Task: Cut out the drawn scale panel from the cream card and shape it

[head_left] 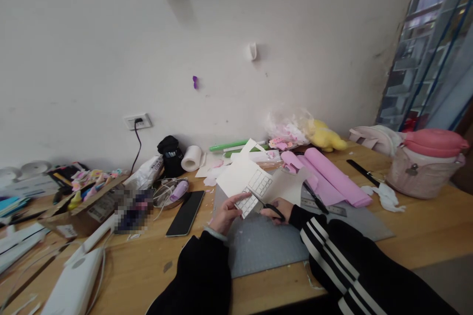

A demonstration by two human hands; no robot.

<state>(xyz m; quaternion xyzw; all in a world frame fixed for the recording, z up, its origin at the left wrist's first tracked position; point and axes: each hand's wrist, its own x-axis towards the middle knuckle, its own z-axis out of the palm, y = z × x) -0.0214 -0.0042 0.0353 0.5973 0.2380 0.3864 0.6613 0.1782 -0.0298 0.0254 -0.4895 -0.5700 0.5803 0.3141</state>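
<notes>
- The clock's middle is the card (258,183), and twelve is straight at the wall.
- At six, nearest the person, is the wooden table (273,290), with a gray mat (266,246) on it, right below the hands.
- Between seven and eight, the left hand (223,215) pinches the card by its low left corner, thumb and fingers close together. The card is white with dark lines that make little boxes. It is tilted above the mat.
- Between four and five, the right hand (276,210) is curled around black-handled scissors (265,204). A blade shows over the card. It is too small to tell how wide the blades are.
- Between eight and nine lies a dark phone (185,213), flat on the table.
- At three are a black tool (316,198) and pink rolls (336,177), with a pink-topped pail (424,167) well past them.
- At eleven, a big white sheet (236,177) is just behind the card.
- Near ten, a white roll (192,158) stands beside a black pouch (170,155).
- At eleven, farther back, is a green tube (229,145).
- Near two, a yellow soft toy (327,135) sits by the wall (332,44).
- At ten, on the wall, is a socket (138,121) with a plug in it.
</notes>
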